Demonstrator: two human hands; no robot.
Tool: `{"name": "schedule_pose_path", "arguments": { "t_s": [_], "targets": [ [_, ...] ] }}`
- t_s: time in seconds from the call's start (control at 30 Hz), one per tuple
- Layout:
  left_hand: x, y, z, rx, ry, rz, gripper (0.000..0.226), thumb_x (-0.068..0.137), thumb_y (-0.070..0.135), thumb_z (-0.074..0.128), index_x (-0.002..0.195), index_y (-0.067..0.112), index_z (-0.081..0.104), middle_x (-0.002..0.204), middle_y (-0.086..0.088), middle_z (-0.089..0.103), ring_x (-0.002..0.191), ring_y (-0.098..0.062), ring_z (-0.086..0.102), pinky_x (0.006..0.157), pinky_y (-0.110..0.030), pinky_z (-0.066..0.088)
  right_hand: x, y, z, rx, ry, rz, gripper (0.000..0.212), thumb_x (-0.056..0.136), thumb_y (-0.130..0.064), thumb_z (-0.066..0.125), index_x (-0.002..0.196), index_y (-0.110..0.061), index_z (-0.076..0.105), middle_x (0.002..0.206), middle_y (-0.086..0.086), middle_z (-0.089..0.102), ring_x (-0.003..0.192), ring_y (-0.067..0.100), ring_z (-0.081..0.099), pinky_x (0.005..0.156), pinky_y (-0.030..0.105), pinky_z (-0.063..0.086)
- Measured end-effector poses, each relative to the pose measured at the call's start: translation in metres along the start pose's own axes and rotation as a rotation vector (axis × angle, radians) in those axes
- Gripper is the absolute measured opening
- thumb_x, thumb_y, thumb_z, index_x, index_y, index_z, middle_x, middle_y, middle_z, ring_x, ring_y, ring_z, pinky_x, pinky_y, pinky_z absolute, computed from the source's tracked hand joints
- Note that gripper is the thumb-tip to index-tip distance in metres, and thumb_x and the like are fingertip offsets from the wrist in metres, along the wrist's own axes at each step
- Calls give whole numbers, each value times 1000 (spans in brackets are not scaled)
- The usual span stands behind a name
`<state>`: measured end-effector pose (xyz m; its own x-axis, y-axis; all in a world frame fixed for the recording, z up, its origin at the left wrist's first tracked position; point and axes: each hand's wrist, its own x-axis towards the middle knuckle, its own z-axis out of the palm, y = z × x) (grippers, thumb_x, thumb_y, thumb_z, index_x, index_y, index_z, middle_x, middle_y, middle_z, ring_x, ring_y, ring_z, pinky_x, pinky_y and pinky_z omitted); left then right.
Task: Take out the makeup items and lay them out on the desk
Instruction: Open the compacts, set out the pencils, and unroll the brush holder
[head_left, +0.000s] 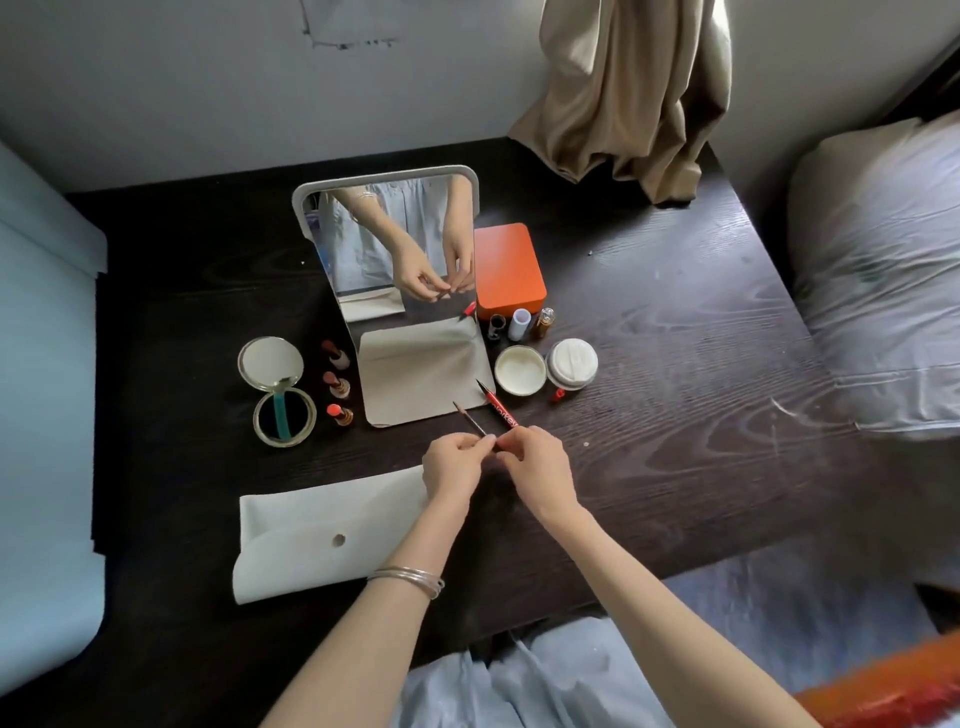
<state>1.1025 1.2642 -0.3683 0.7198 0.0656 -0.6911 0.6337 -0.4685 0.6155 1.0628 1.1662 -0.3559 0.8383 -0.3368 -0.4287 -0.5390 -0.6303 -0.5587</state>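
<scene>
Two hands meet above the dark desk (675, 364). The left hand (454, 465) pinches a thin brown pencil (469, 419); the right hand (535, 460) pinches a red eyeliner pen (497, 407). Both tips point away from the closed fingers, toward the mirror (395, 249).

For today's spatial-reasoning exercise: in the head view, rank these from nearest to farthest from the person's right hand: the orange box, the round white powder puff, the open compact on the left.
From the right hand:
1. Round white powder puff, just beyond the hand, slightly right.
2. Orange box, farther back, beside the mirror.
3. Open compact, far left, past the lipsticks.
</scene>
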Motion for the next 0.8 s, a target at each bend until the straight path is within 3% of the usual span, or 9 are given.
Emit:
{"name": "schedule_pose_path", "arguments": {
  "t_s": [0.1,0.2,0.4,0.63,0.8],
  "targets": [
    [9,1,0,90,18,1,16,82,36,67,79,21,72,84,5,72,87,-14,62,72,-25,42,6,-3,6,-226,79,-4,20,86,-30,61,104,-27,69,101,-5,69,105,19,49,87,34,37],
    [18,2,0,150,11,9,14,82,36,66,75,25,69,82,5,73,88,-14,63,75,-27,47,8,-5,10,-297,125,-9,21,87,-36,60,105,-29,69,101,-7,69,103,18,47,82,33,31],
    [25,4,5,248,2,50,19,84,37,63,89,21,72,91,3,72,93,-18,62,72,-25,41,12,-1,11,-341,147,-38,20,89,-35,56,103,-26,68,101,-6,68,101,19,48,80,34,29],
    [26,11,5,248,-20,83,18,86,33,62,84,17,70,81,4,71,83,-13,61,70,-24,39,15,0,8,-371,159,-56,22,92,-32,53,107,-26,67,101,-5,68,98,20,51,76,33,28],
    [26,16,5,262,-33,85,17,88,33,60,77,21,66,67,10,66,76,-8,58,67,-23,36,19,0,2,-373,103,-41,26,92,-32,52,115,-26,64,110,-6,66,106,19,51,84,33,31]
  ]
}}
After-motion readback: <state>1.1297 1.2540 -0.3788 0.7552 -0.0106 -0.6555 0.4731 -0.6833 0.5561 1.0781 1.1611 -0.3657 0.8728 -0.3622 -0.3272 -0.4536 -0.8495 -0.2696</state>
